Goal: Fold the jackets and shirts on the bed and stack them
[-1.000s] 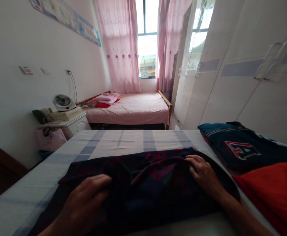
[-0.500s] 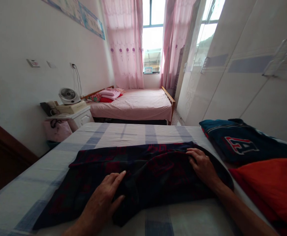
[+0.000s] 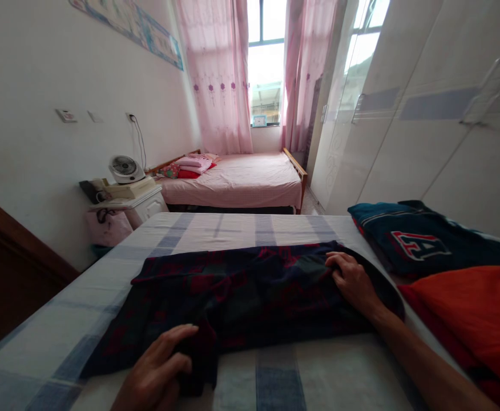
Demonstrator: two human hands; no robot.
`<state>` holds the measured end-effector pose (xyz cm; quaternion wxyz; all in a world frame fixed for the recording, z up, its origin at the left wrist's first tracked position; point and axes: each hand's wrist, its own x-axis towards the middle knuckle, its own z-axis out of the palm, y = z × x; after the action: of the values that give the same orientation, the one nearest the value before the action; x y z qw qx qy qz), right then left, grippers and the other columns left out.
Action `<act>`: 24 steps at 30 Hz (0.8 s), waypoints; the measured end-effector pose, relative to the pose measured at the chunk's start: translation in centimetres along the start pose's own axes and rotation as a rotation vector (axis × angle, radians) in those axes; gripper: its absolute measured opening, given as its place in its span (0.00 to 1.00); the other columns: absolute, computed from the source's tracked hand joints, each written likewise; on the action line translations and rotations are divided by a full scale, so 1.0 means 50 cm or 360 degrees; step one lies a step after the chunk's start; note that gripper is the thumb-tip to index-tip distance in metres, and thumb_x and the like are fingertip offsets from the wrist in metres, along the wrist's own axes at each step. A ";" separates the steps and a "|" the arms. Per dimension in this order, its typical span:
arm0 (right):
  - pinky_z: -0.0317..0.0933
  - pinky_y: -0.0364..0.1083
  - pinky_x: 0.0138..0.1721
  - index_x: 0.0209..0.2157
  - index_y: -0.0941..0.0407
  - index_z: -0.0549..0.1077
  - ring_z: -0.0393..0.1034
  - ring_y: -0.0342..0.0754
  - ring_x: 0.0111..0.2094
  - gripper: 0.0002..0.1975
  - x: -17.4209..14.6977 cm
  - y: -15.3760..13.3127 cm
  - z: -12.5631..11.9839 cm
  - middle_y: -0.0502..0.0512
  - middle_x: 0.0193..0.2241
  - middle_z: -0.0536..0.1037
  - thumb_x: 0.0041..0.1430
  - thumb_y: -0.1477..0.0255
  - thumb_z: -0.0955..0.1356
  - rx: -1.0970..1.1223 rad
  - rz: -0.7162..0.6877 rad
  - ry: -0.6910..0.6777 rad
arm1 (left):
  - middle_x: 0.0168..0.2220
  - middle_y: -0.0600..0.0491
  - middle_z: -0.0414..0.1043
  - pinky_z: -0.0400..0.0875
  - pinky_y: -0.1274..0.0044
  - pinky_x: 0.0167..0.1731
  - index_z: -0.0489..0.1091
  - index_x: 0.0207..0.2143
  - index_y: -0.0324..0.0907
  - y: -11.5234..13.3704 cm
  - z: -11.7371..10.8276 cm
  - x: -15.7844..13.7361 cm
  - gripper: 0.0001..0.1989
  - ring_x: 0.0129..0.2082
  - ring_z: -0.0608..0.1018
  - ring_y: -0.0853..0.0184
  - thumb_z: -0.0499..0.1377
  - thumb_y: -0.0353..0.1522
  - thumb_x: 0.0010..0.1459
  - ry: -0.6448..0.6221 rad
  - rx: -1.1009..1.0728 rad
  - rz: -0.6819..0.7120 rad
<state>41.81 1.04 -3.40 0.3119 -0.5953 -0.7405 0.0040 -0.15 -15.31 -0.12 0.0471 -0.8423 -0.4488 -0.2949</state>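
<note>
A dark garment (image 3: 250,297) with a navy, green and dark red pattern lies folded lengthwise on the bed in front of me. My left hand (image 3: 158,365) is at its near edge, fingers bent around a loose flap that hangs toward me; the exact grip is partly hidden. Near the garment's right end, my right hand (image 3: 355,282) rests on top of the cloth with its fingers laid on it, slightly bent. The dark rounded end of the garment shows beyond that hand.
Folded clothes lie at the right: a dark teal top (image 3: 421,237) with a letter patch and an orange garment (image 3: 476,319). The bed sheet (image 3: 279,377) is white with blue stripes. Farther off are a pink bed (image 3: 250,177), a fan (image 3: 125,168) and wardrobes (image 3: 404,142).
My left hand has moved left and toward me, shifting the near flap with it. The garment's middle looks flatter. My right hand has stayed nearly in place.
</note>
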 end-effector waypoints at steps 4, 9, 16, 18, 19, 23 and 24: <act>0.58 0.53 0.50 0.35 0.53 0.70 0.64 0.52 0.51 0.14 -0.002 -0.002 0.000 0.54 0.47 0.72 0.49 0.80 0.60 -0.0061 -0.0020 -0.0016 | 0.47 0.45 0.69 0.74 0.77 0.38 0.64 0.46 0.43 0.020 0.024 -0.034 0.16 0.44 0.76 0.63 0.56 0.39 0.57 0.0124 0.0322 -0.0292; 0.58 0.55 0.50 0.41 0.53 0.70 0.62 0.54 0.53 0.19 -0.001 -0.006 -0.011 0.55 0.49 0.71 0.48 0.81 0.59 -0.0183 -0.0153 0.0021 | 0.41 0.44 0.72 0.74 0.67 0.37 0.66 0.44 0.39 0.041 0.050 -0.021 0.22 0.40 0.76 0.56 0.59 0.45 0.52 0.0158 0.0716 -0.0490; 0.56 0.56 0.55 0.44 0.51 0.72 0.63 0.54 0.52 0.16 0.051 -0.124 -0.039 0.55 0.50 0.70 0.55 0.76 0.61 0.0021 -0.0384 -0.0001 | 0.38 0.51 0.75 0.72 0.73 0.38 0.69 0.38 0.43 0.033 0.039 -0.009 0.10 0.38 0.77 0.62 0.52 0.28 0.54 0.0095 0.0353 -0.0677; 0.54 0.57 0.56 0.47 0.49 0.71 0.60 0.54 0.55 0.17 0.069 -0.166 -0.023 0.55 0.52 0.69 0.57 0.74 0.61 0.0076 -0.0502 -0.0164 | 0.38 0.51 0.75 0.72 0.74 0.36 0.69 0.38 0.44 0.028 0.020 -0.003 0.11 0.37 0.78 0.63 0.51 0.31 0.54 0.0123 0.0143 -0.0802; 0.53 0.58 0.56 0.49 0.48 0.70 0.58 0.55 0.57 0.18 0.078 -0.182 -0.010 0.55 0.53 0.68 0.57 0.73 0.62 0.0103 -0.0539 -0.0254 | 0.37 0.52 0.76 0.73 0.75 0.33 0.70 0.38 0.44 0.025 0.009 0.002 0.11 0.34 0.78 0.63 0.51 0.32 0.54 0.0120 0.0031 -0.0884; 0.54 0.58 0.54 0.37 0.50 0.75 0.60 0.54 0.55 0.10 0.123 -0.206 0.040 0.55 0.50 0.71 0.54 0.71 0.66 0.0350 -0.0533 -0.0582 | 0.29 0.55 0.75 0.70 0.77 0.25 0.71 0.41 0.43 0.003 -0.045 0.036 0.15 0.25 0.75 0.66 0.51 0.38 0.54 0.0028 -0.0463 -0.1220; 0.56 0.55 0.53 0.33 0.52 0.76 0.63 0.53 0.52 0.07 0.136 -0.204 0.048 0.55 0.47 0.73 0.53 0.71 0.66 0.0433 -0.0509 -0.0637 | 0.29 0.55 0.75 0.70 0.77 0.25 0.70 0.43 0.42 -0.009 -0.057 0.048 0.17 0.25 0.75 0.66 0.51 0.39 0.55 0.0006 -0.0597 -0.1269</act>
<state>31.06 4.96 1.64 0.2331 -0.4111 -0.8644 0.1714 -0.79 -14.29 3.42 -0.2233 -0.5966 -0.6774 -0.3679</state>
